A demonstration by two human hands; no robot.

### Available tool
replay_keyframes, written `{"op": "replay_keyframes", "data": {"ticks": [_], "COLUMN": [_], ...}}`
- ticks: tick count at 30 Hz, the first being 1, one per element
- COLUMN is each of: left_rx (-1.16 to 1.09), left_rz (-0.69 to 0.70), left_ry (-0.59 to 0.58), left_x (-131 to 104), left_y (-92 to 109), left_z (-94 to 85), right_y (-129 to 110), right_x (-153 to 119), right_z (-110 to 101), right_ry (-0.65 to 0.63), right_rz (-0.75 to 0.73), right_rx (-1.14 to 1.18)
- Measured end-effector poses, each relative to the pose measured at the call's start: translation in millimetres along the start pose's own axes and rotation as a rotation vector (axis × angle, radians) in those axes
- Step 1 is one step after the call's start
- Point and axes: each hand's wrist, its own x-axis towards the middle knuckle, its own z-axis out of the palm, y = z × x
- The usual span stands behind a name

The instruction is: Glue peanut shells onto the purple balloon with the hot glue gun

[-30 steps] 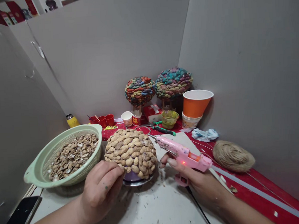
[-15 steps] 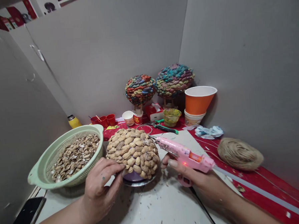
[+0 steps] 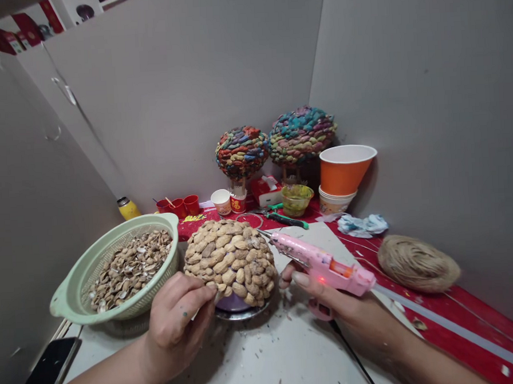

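Note:
A purple rounded form [image 3: 231, 303] is covered over most of its surface with tan peanut shells [image 3: 228, 256]; a bare purple patch shows low at the front. It rests on a shiny metal dish [image 3: 246, 314]. At the lower left edge of the shells, my left hand [image 3: 183, 316] is closed, thumb and fingertips pinched on a peanut shell against the form. My right hand [image 3: 335, 302] grips a pink hot glue gun [image 3: 318, 263], whose red light glows. Its nozzle points left, close to the right upper side of the shells.
A green colander [image 3: 116, 311] of shell halves stands left, a phone [image 3: 46, 372] before it. Behind are two coloured shell-covered balls [image 3: 241, 152], red cups [image 3: 177, 206], pliers [image 3: 286, 219] and an orange bucket [image 3: 345, 173]. At right lie a stained cloth [image 3: 361, 225] and a twine ball [image 3: 417, 264].
The view has shifted slightly. My left fingers have drawn closer together at the edge of the shells. The glue gun stays in my right hand in nearly the same place.

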Motion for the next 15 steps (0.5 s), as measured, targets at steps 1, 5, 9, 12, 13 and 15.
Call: {"op": "replay_keyframes", "data": {"ticks": [1,5,9,12,13,15], "left_rx": [0.017,0.079,0.064,0.030,0.020,0.004], "left_rz": [0.013,0.034,0.017,-0.021,-0.037,-0.055], "left_ry": [-0.001,-0.012,-0.018,-0.009,-0.007,-0.008], "left_x": [-1.1,-3.3,-0.2,2.3,2.9,3.8], "left_y": [-0.4,-0.6,0.7,1.0,0.9,0.7], "left_z": [0.6,2.0,2.2,2.2,2.2,2.2], "right_y": [0.0,-0.3,-2.6,-5.5,-6.5,-8.1], "right_x": [-0.3,-0.8,-0.8,-1.8,-2.2,-2.9], "right_z": [-0.2,0.1,1.7,3.1,3.6,4.6], "right_ry": [-0.002,0.009,-0.018,-0.003,0.006,0.013], "right_rz": [0.005,0.022,0.003,-0.006,-0.006,-0.009], "right_rx": [-0.002,-0.026,-0.020,-0.022,-0.019,-0.014]}}
